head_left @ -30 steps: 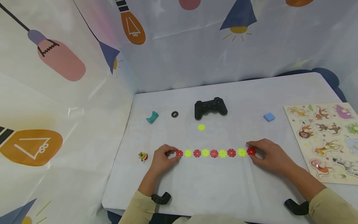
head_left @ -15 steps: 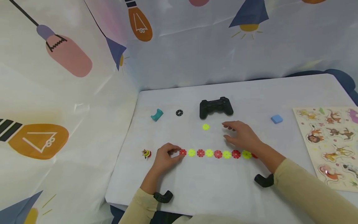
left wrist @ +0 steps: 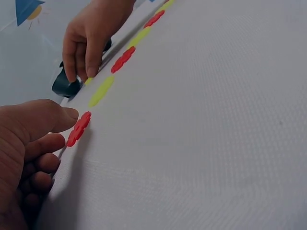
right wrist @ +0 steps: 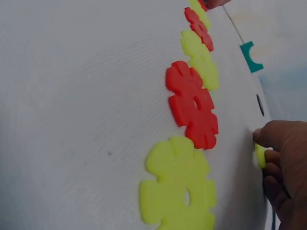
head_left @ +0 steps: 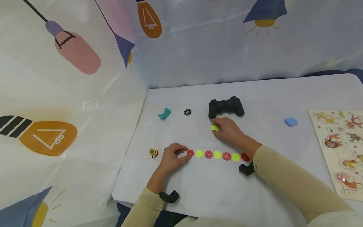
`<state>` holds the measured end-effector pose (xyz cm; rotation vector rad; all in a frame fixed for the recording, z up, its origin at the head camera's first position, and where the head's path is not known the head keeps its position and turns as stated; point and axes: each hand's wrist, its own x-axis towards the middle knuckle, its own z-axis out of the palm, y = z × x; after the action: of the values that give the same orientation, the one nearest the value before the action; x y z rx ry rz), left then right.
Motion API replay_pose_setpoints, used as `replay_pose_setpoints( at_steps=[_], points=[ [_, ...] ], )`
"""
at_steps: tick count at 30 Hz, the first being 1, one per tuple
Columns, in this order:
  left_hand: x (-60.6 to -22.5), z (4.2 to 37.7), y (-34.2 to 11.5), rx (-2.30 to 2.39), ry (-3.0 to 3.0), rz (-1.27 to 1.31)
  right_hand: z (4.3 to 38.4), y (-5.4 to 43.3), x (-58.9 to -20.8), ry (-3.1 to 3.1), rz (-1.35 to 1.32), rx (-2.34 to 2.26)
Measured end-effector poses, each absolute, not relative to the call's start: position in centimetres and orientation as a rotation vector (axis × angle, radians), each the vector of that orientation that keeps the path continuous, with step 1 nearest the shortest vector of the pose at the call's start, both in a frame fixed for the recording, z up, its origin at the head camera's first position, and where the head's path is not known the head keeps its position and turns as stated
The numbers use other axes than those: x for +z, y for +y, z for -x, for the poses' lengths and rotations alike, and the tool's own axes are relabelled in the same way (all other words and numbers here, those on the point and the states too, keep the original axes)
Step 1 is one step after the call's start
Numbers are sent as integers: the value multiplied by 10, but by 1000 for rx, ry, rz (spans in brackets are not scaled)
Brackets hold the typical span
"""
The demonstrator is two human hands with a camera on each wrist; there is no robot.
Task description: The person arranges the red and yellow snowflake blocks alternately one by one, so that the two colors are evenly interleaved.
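A row of alternating red and yellow flower-shaped interlocking discs (head_left: 217, 154) lies across the white table. At its left end my left hand (head_left: 170, 159) keeps thumb and index finger around the edge of the red interlocking disc (left wrist: 79, 129). Beyond the row, my right hand (head_left: 229, 130) pinches a yellow interlocking disc (head_left: 215, 127) between thumb and fingers, low over the cloth. The right wrist view shows that yellow disc (right wrist: 260, 155) partly covered by the fingers. My right forearm hides the right end of the row in the head view.
A black game controller (head_left: 226, 106) lies just behind my right hand. Farther left are a black round chip (head_left: 187, 112) and a teal curved block (head_left: 164, 114). A small figurine (head_left: 153, 153) stands left; a blue block (head_left: 290, 121) and animal puzzle board (head_left: 326, 126) lie right.
My right hand has left the red disc at the row's right end, moved left and away from the body, and taken hold of the lone yellow disc. The left hand stays at its disc.
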<state>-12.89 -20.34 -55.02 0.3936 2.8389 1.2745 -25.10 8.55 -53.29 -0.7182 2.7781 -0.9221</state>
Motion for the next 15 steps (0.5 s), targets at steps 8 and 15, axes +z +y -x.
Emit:
replay_pose_setpoints(
  at_steps=[8,15],
  points=[
    [-551,133,-198,1249,2818,-380,228,129,-510,2802,556,-1011],
    [-553,129,-200,1267,2867,-367,179,216,-497,2942,421,-1001]
  ],
)
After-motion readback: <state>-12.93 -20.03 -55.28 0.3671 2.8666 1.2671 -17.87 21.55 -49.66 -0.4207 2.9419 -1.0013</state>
